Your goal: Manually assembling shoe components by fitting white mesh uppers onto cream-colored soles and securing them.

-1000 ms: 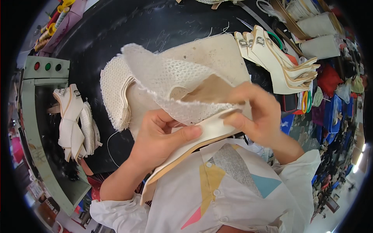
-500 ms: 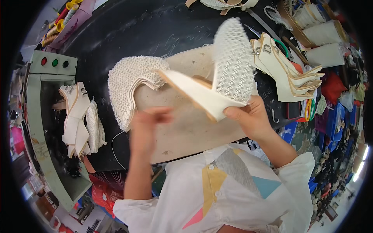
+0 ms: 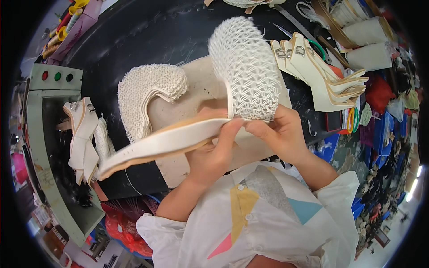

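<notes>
Over the beige board I hold a shoe upper in both hands. Its cream woven panel rises away from me, joined at the lower end to a smooth cream strap with tan edges that reaches out to the left. My left hand is closed on the strap near the join, thumb on top and other fingers partly hidden beneath. At the panel's lower right corner, my right hand pinches the join between thumb and fingers. A stack of curved woven panels lies left of the held piece.
Several buckled cream straps are piled at the right, near green-handled scissors and a metal ruler. More straps lie at the left beside a grey metal box with buttons. Thread spools stand far left.
My left hand has moved right and closed on the strap near the join. The strap has swung down to point left, and the woven panel has shifted leftward.
</notes>
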The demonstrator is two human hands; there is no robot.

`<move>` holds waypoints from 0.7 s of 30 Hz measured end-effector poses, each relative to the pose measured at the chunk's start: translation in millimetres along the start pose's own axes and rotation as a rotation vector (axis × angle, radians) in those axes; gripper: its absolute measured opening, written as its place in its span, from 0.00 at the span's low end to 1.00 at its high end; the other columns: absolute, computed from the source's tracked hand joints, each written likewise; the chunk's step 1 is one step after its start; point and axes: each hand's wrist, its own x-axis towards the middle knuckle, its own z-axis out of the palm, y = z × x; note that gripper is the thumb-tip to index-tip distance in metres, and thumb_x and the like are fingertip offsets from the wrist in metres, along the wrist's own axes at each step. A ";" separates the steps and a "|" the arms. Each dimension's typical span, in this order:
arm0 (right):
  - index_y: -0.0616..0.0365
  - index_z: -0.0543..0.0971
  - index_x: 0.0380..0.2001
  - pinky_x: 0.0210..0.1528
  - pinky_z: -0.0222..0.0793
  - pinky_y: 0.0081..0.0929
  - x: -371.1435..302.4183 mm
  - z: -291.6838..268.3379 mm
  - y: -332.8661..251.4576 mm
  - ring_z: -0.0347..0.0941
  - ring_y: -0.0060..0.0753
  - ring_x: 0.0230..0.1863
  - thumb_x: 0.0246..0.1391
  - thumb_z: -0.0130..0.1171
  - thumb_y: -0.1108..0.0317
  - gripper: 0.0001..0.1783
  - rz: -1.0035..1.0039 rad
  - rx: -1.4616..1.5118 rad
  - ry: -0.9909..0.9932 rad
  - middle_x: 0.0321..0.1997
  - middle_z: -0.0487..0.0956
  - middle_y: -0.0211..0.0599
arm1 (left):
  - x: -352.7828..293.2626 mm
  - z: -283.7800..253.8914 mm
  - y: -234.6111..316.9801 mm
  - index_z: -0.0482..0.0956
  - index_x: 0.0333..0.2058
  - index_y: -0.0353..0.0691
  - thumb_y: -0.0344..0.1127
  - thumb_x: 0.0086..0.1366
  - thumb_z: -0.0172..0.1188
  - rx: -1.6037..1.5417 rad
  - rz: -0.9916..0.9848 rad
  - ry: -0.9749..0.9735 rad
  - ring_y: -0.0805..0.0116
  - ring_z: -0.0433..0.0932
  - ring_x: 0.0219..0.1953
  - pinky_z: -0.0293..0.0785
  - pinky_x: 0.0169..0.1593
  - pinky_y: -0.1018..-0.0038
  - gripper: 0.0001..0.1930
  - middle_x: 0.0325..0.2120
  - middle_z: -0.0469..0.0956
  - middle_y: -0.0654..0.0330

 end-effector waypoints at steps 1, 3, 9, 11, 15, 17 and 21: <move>0.65 0.78 0.37 0.36 0.68 0.19 1.9 -0.7 0.9 0.72 0.17 0.35 0.50 0.61 0.70 0.12 -0.001 0.016 -0.006 0.35 0.80 0.35 | 0.5 3.9 1.4 0.77 0.36 0.33 0.28 0.58 0.61 0.006 -0.005 0.014 0.79 0.73 0.27 0.68 0.30 0.84 0.08 0.27 0.76 0.63; 0.64 0.78 0.36 0.36 0.68 0.19 2.8 1.8 -13.7 0.72 0.17 0.35 0.50 0.61 0.70 0.11 -0.016 -0.037 -0.002 0.35 0.80 0.35 | 1.4 5.1 8.1 0.76 0.36 0.33 0.28 0.58 0.60 -0.014 -0.054 0.021 0.79 0.72 0.28 0.67 0.29 0.84 0.07 0.27 0.76 0.63; 0.63 0.80 0.32 0.34 0.68 0.20 6.4 -16.5 -26.5 0.73 0.18 0.31 0.48 0.62 0.70 0.09 0.027 -0.121 -0.096 0.30 0.80 0.34 | 11.5 -8.6 24.8 0.76 0.36 0.33 0.28 0.59 0.59 -0.195 -0.307 -0.038 0.80 0.71 0.30 0.66 0.31 0.83 0.07 0.27 0.75 0.64; 0.62 0.79 0.29 0.31 0.67 0.22 12.2 -20.8 -33.7 0.73 0.22 0.28 0.46 0.62 0.71 0.07 -0.210 -0.375 -0.096 0.27 0.79 0.35 | 13.7 -2.2 15.3 0.76 0.36 0.32 0.29 0.59 0.60 -0.184 -0.137 -0.050 0.79 0.72 0.32 0.68 0.33 0.82 0.08 0.29 0.76 0.63; 0.60 0.78 0.25 0.25 0.64 0.26 42.6 -26.4 -63.3 0.71 0.36 0.23 0.37 0.61 0.76 0.07 -0.901 -0.870 -0.013 0.22 0.75 0.35 | 41.3 2.3 13.9 0.74 0.43 0.33 0.32 0.59 0.61 -0.307 0.104 -0.052 0.69 0.73 0.44 0.69 0.45 0.75 0.15 0.44 0.73 0.57; 0.60 0.78 0.26 0.26 0.66 0.26 80.4 -33.7 -86.0 0.71 0.37 0.24 0.34 0.60 0.78 0.10 -1.192 -0.909 0.091 0.23 0.76 0.34 | 69.8 6.4 22.1 0.72 0.47 0.33 0.31 0.58 0.61 -0.470 0.186 -0.025 0.64 0.71 0.49 0.68 0.50 0.72 0.18 0.51 0.68 0.54; 0.57 0.78 0.32 0.30 0.69 0.30 188.4 -96.5 -75.9 0.73 0.38 0.30 0.32 0.57 0.79 0.16 -1.360 -1.068 0.139 0.30 0.77 0.36 | 63.4 -13.3 7.9 0.71 0.48 0.31 0.28 0.60 0.56 0.102 -0.070 -0.106 0.67 0.75 0.44 0.69 0.49 0.72 0.17 0.44 0.74 0.51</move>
